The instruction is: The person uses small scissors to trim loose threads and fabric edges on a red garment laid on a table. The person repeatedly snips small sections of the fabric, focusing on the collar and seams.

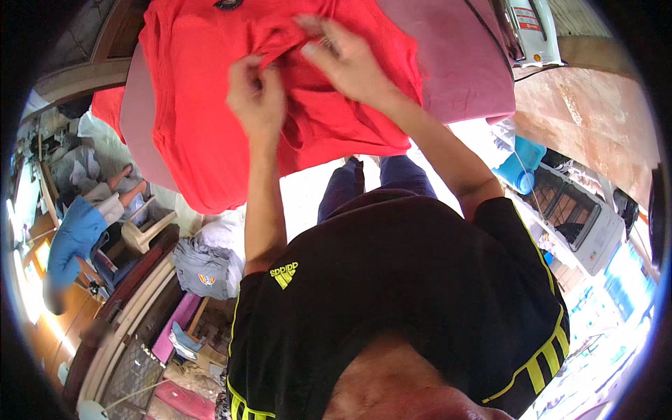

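Note:
A red garment (210, 84) lies spread over a padded mauve board (458, 63), its near edge hanging over the front. My left hand (257, 101) is closed, thumb and fingers pinching a raised fold of the red cloth. Just right of it, my right hand (350, 66) is above the cloth with its thumb and fingers apart. Motion blurs the right fingertips, and nothing shows between them. Creases gather in the garment around both hands. A small dark patch (227, 3) shows on the cloth at the top edge.
At the board's far right stands a white appliance (542, 31) with a shiny metal side and a dark cord. Grey cloth (203, 266) is heaped at lower left. Beyond it, a person in a blue shirt (73, 227) sits. A blue container (521, 164) is at right.

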Demonstrator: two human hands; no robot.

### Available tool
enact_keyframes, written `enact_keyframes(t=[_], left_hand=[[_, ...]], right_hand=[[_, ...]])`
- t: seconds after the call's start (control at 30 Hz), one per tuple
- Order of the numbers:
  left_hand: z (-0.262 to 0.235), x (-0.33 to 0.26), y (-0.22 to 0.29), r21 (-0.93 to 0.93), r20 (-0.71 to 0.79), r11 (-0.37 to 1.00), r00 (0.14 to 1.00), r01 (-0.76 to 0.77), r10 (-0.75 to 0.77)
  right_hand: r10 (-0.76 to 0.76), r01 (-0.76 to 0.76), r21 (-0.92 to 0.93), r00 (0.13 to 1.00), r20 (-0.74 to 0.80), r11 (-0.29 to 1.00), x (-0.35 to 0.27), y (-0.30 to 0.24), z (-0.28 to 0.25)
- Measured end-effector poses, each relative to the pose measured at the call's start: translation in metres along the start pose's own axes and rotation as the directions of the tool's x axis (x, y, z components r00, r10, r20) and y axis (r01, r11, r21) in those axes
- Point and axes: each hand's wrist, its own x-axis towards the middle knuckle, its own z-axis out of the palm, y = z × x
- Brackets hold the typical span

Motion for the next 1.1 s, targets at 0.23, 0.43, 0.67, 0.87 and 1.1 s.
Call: enact_keyframes(t=[0.23, 0.43, 0.67, 0.87, 1.1], left_hand=[[-0.085, -0.044, -0.018, -0.345, 0.121, 0.745, 0.814, 0.571, -0.567], [-0.107, -0.007, -0.009, 0.265, -0.079, 0.963, 0.996, 0.051, -0.031], [-0.066, 0.053, 0.022, 0.483, 0.461, 0.818, 0.885, -0.313, 0.067], [0.006, 0.090, 0.042, 0.396, 0.293, 0.714, 0.817, -0.577, 0.497], [-0.072, 0.188, -0.091, -0.030, 0.282, 0.988, 0.947, -0.154, 0.156]], right_hand=[[-0.059, 0.190, -0.295, 0.914, 0.401, 0.936, -0.040, -0.061, 0.019], [0.086, 0.208, -0.528, 0.874, 0.478, 0.823, -0.070, -0.030, 0.036], [-0.092, 0.202, -0.224, 0.902, 0.421, 0.953, -0.073, -0.030, 0.014], [0.079, 0.006, -0.351, 0.970, 0.228, 0.936, -0.081, -0.027, -0.015], [0.035, -0.009, -0.332, 0.997, 0.071, 0.943, -0.098, -0.037, -0.032]])
